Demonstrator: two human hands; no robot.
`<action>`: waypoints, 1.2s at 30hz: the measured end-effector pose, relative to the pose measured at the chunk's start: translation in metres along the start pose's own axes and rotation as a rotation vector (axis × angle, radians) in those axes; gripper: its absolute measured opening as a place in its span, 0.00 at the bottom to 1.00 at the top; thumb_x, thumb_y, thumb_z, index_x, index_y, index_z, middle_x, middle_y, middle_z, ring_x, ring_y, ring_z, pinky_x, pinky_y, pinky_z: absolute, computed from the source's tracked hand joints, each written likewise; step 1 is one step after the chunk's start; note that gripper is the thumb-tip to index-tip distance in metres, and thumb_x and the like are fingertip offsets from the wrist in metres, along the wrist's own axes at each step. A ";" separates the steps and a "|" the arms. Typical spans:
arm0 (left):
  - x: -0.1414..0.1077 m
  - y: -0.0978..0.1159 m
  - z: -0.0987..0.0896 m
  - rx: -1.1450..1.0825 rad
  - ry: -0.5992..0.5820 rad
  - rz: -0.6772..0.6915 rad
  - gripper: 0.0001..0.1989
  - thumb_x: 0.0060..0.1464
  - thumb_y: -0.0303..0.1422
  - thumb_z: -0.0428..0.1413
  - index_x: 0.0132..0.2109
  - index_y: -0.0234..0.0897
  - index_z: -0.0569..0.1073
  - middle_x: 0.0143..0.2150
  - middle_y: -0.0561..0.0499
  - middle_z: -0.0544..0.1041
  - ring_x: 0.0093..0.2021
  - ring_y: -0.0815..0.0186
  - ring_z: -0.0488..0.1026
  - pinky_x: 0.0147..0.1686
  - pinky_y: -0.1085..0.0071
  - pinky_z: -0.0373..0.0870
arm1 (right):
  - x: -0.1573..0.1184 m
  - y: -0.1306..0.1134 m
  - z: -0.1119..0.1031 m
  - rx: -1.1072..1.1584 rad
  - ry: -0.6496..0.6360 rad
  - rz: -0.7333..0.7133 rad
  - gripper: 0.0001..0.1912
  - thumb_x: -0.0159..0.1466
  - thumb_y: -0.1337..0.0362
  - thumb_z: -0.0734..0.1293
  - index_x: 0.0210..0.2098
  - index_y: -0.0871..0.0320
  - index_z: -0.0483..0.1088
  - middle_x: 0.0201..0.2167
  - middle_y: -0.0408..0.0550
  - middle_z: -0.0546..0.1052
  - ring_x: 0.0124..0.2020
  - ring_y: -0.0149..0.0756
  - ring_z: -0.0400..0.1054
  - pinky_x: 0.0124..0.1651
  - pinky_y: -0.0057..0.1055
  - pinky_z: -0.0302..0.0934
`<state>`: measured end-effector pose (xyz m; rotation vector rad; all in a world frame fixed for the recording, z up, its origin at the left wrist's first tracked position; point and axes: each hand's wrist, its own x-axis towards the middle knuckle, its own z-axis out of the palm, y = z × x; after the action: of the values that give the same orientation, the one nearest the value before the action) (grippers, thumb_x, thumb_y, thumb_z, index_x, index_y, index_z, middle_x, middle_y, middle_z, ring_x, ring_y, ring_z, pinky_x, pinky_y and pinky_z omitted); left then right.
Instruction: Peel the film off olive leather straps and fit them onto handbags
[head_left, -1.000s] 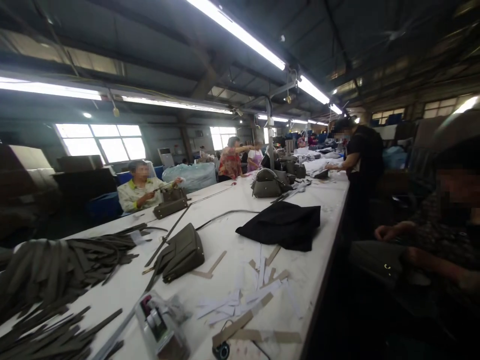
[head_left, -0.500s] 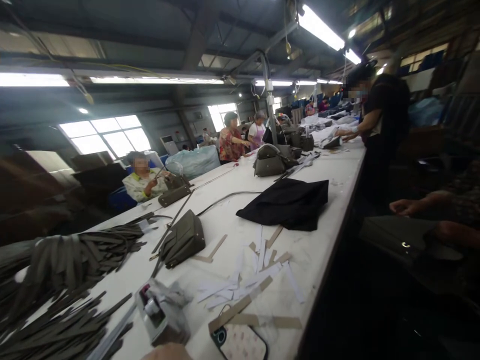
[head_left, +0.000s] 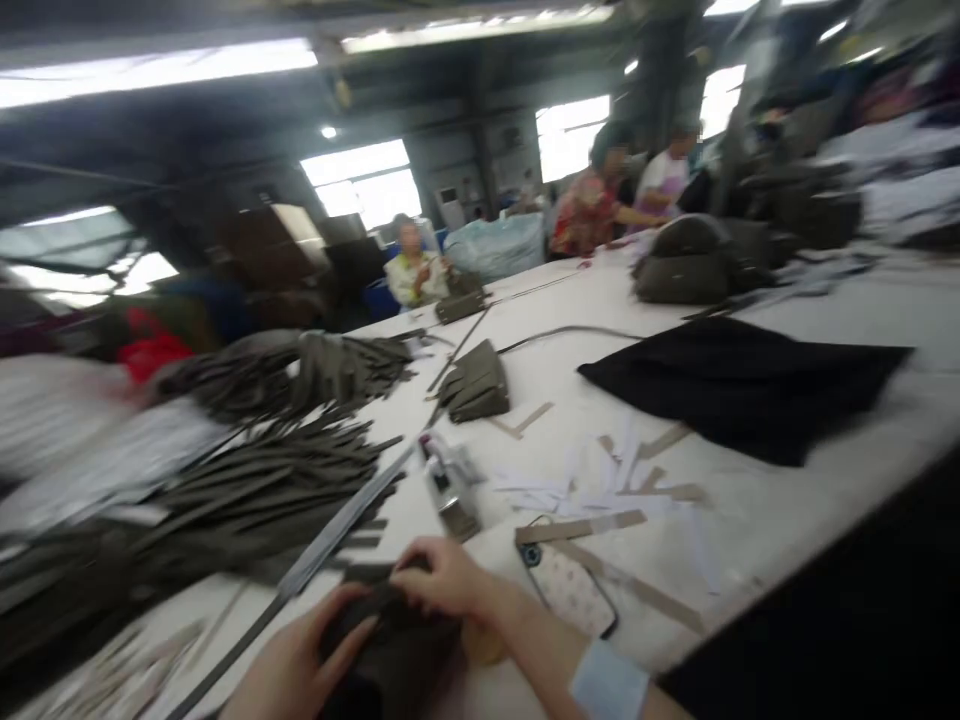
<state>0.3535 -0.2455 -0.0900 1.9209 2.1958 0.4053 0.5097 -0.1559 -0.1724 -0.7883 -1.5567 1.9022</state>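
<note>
At the bottom of the view both hands are on a dark olive bag [head_left: 405, 640], which is partly cut off and blurred. My left hand [head_left: 307, 640] grips its near left side between thumb and fingers. My right hand [head_left: 446, 580] pinches its upper edge, and a light blue band [head_left: 609, 682] wraps that forearm. Just beyond the hands stands a tape dispenser [head_left: 448, 485]. A phone in a patterned case [head_left: 574, 590] lies right of my right hand, with a brown strip across its top end.
Olive straps [head_left: 262, 490] are heaped at left. A small olive bag [head_left: 476, 382], paper strips [head_left: 570, 490] and black cloth [head_left: 750, 385] lie on the white table [head_left: 547, 370]. Another bag [head_left: 686, 262] stands farther back. Several people are at the far side.
The view has swung left and down. Both hands and the dark bag between them now show at the bottom, where only a bit of skin showed before.
</note>
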 end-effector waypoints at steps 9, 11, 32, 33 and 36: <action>-0.005 -0.030 0.008 -0.359 -0.078 -0.011 0.13 0.52 0.39 0.60 0.44 0.41 0.77 0.39 0.53 0.81 0.38 0.64 0.75 0.40 0.73 0.70 | 0.013 0.025 0.000 0.031 -0.005 -0.048 0.20 0.58 0.48 0.68 0.34 0.58 0.66 0.17 0.35 0.65 0.16 0.23 0.55 0.19 0.20 0.49; -0.008 -0.032 0.011 -0.370 -0.064 0.021 0.13 0.53 0.39 0.60 0.45 0.41 0.77 0.40 0.53 0.81 0.38 0.65 0.75 0.39 0.73 0.70 | 0.009 0.024 0.001 0.019 0.016 -0.056 0.19 0.58 0.48 0.69 0.34 0.59 0.66 0.17 0.36 0.66 0.17 0.23 0.56 0.19 0.21 0.50; -0.012 -0.020 0.010 -0.318 -0.066 -0.033 0.12 0.55 0.40 0.58 0.45 0.43 0.77 0.39 0.54 0.81 0.38 0.64 0.76 0.40 0.72 0.69 | 0.003 0.018 -0.038 0.162 0.272 -0.097 0.18 0.52 0.53 0.74 0.31 0.60 0.70 0.13 0.38 0.66 0.13 0.22 0.53 0.14 0.20 0.45; -0.012 -0.018 0.010 -0.301 -0.061 -0.038 0.12 0.55 0.41 0.58 0.45 0.43 0.77 0.39 0.54 0.81 0.37 0.64 0.75 0.39 0.72 0.69 | 0.003 0.017 -0.040 0.181 0.288 -0.098 0.18 0.52 0.53 0.75 0.31 0.60 0.70 0.13 0.38 0.66 0.13 0.22 0.53 0.14 0.20 0.45; -0.015 -0.014 0.011 -0.255 -0.040 -0.048 0.12 0.55 0.41 0.58 0.45 0.42 0.77 0.38 0.53 0.81 0.36 0.65 0.75 0.39 0.72 0.69 | 0.004 0.017 -0.049 0.232 0.335 -0.112 0.19 0.50 0.54 0.76 0.31 0.60 0.71 0.13 0.38 0.66 0.12 0.22 0.53 0.13 0.20 0.45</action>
<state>0.3459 -0.2608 -0.1051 1.7242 2.0474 0.6015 0.5426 -0.1238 -0.1967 -0.8466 -1.1313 1.7264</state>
